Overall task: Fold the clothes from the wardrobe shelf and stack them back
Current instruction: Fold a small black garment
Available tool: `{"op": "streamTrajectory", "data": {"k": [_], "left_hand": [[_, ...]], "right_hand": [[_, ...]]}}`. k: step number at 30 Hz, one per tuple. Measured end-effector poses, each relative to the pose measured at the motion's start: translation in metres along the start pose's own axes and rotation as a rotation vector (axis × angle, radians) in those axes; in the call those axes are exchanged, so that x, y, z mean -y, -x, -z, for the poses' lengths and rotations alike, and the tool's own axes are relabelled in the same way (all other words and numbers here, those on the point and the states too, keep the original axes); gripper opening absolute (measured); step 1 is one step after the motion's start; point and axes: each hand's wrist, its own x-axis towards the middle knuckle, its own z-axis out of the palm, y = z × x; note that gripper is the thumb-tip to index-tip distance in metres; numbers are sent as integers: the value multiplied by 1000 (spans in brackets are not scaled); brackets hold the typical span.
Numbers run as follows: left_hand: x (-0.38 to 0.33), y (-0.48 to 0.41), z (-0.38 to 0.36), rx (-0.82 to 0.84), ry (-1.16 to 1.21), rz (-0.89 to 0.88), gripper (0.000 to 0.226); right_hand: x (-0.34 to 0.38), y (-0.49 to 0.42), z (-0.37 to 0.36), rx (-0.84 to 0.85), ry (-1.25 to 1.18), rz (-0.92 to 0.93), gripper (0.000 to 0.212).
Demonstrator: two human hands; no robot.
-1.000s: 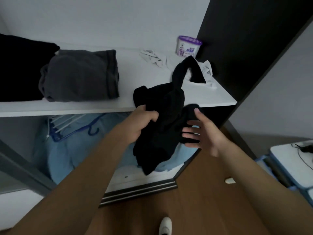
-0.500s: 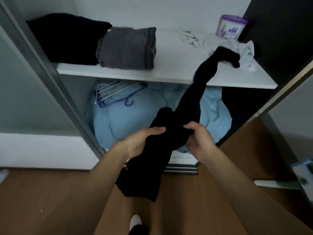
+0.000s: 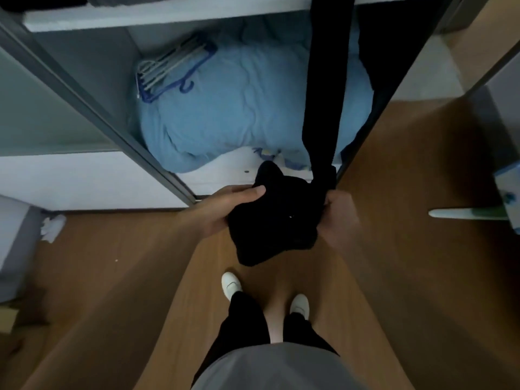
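Head view, looking straight down in front of the open wardrobe.

- Black garment [image 3: 275, 223]: bunched in mid-air between both hands, above the wooden floor [image 3: 118, 266] and just outside the wardrobe's bottom edge. One long strip of it runs taut up past the blue bedding [image 3: 236, 108] to the white shelf [image 3: 168, 15], where it leaves the top of the picture.
- Left grip [image 3: 230, 206]: curled round the left side of the bundle, thumb lying across the top of the cloth, fingers hidden beneath it.
- Right grip [image 3: 339, 212]: clenched on the right side of the bundle, right where the long strip begins; fingertips buried in the fabric.
- Lower compartment: the bedding fills it, with a bunch of hangers [image 3: 174, 68] lying on its upper left corner.
- Floor: two white shoes [image 3: 230, 284] below the bundle; crumpled white paper [image 3: 52, 228] at far left by the wall.
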Motion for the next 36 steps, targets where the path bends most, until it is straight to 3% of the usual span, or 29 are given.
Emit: {"op": "streamTrajectory", "data": {"k": [3,6,10,13,16,18,20,22,23,24,26,28,31,36], "left_hand": [[4,3,-15,27,121,19,42],[1,6,-19,57,259,-34,50],[-5,10,-17,-4,180,-105,41],[-8,15,-9,-161,94,-186,34],[-6,26,5,-236,-13,-295,20],[-6,35,9,-205,-105,-381,14],[-9,43,8,-156,-228,-464,11],[-15,49,5,-101,-375,-521,19],[-17,52,5,-81,-445,-547,26],[-18,54,5,-68,-501,-562,30],[-15,58,9,-61,-546,-565,24],[-8,61,13,-93,-525,-568,16],[1,65,25,-146,-490,-548,14],[16,75,62,7,-768,-319,8]], "right_hand": [[7,24,6,161,-79,8,20],[21,49,2,310,26,106,35],[28,69,-8,274,114,154,56],[25,66,-13,129,4,92,44],[21,57,-9,-80,402,160,33],[12,57,-9,-27,830,250,28],[2,65,-19,137,1085,293,11],[0,73,-37,261,1122,399,60],[2,78,-48,298,1115,496,69],[3,81,-59,339,1127,602,65],[6,86,-77,365,1191,729,33],[2,91,-90,375,1221,722,7],[-7,94,-93,376,1202,681,26],[-17,98,-89,356,968,641,19]]}}
